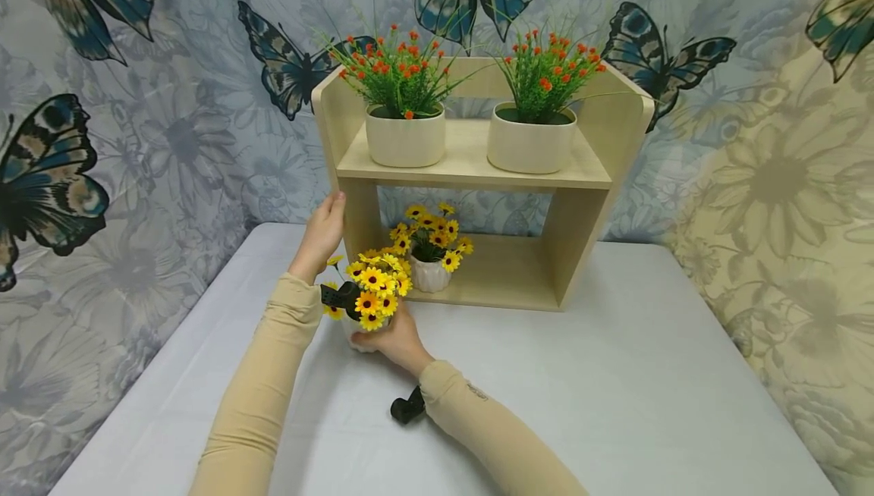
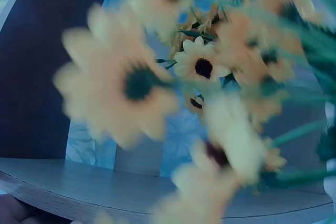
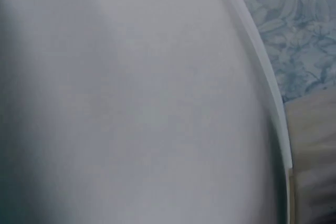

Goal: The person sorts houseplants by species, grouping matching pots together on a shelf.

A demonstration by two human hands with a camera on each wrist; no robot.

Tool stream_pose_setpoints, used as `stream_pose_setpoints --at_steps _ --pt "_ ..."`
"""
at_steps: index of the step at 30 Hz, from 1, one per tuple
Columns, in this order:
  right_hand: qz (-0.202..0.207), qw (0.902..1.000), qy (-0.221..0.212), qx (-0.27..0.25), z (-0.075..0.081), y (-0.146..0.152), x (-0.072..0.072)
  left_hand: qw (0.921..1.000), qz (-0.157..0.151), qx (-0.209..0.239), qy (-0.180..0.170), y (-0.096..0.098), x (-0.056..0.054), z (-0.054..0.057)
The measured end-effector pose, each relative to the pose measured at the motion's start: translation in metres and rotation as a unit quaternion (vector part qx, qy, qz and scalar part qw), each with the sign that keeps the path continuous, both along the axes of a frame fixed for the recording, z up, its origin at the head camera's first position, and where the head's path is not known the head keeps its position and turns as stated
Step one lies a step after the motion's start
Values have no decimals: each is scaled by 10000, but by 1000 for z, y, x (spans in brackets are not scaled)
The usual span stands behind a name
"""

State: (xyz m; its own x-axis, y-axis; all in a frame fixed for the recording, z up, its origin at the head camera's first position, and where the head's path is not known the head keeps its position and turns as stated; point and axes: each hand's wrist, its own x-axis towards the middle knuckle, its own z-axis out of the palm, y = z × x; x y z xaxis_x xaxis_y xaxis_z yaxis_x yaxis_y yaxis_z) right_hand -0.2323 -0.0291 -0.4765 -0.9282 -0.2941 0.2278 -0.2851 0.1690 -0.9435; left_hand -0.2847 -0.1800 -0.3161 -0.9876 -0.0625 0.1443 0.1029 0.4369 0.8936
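My right hand holds a small white pot of yellow daisy-like flowers in front of the shelf's lower left corner. The thumb lies across the pot's front; the fingers behind are hidden. My left hand rests against the left side panel of the wooden shelf, its fingers pointing up along the edge. In the left wrist view, blurred yellow flowers fill the foreground, with a bit of the left hand below the panel's edge. A second pot of yellow flowers stands on the lower board, at its left.
Two oval cream pots with red-orange flowers stand side by side on the upper board. The shelf stands near the back of the white-covered table. Black wrist cameras are strapped to both forearms. Butterfly-patterned fabric hangs behind.
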Motion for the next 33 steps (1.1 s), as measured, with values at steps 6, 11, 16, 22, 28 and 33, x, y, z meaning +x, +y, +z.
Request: stream_pose_setpoints --at_steps 6,11,16,22,28,33 --pt "157 9993 280 177 8 19 3 10000 36 23 53 0 -1 -1" --pt "317 9983 299 374 14 38 5 9997 18 133 185 1 -1 -2" --pt "276 9980 322 462 22 58 9 9995 37 170 264 1 -1 -4" --pt "-73 9975 320 628 56 88 28 9995 60 157 285 0 -1 -6" --pt "-390 9946 518 812 73 112 27 9992 100 160 365 -1 -4 -7" --pt "-603 9925 893 583 78 134 17 9990 61 264 354 0 -5 -8"
